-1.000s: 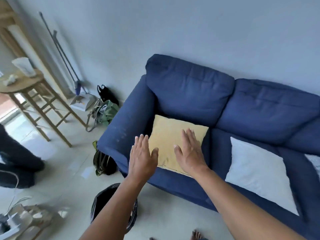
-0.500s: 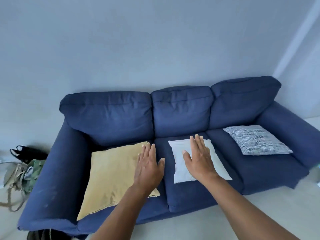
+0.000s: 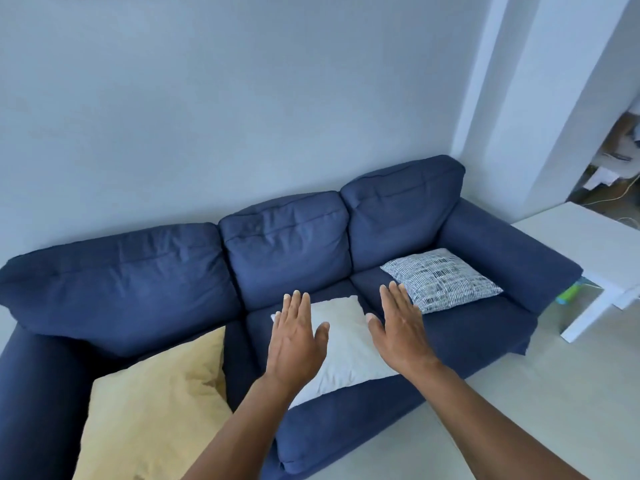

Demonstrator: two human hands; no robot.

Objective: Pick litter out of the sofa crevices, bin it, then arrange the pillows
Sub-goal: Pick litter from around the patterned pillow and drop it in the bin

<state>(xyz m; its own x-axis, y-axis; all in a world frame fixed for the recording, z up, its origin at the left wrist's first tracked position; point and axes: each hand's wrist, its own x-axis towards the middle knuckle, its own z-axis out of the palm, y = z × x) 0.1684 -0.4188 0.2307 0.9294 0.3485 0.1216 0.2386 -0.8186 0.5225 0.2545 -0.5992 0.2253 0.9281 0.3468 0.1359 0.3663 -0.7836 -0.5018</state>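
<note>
I hold left hand and right hand flat, fingers together | white pillow mid-frame, between and beneath them | empty-handed

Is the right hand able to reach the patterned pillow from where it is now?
Probably yes. The right hand is open and empty, the patterned pillow lies flat just beyond its fingers, and nothing stands between them.

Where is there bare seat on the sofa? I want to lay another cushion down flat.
Bare patches: the blue sofa seat strip between the white pillow and the patterned pillow, and the seat front below the patterned one. The left seat is crowded by the yellow pillow.
</note>
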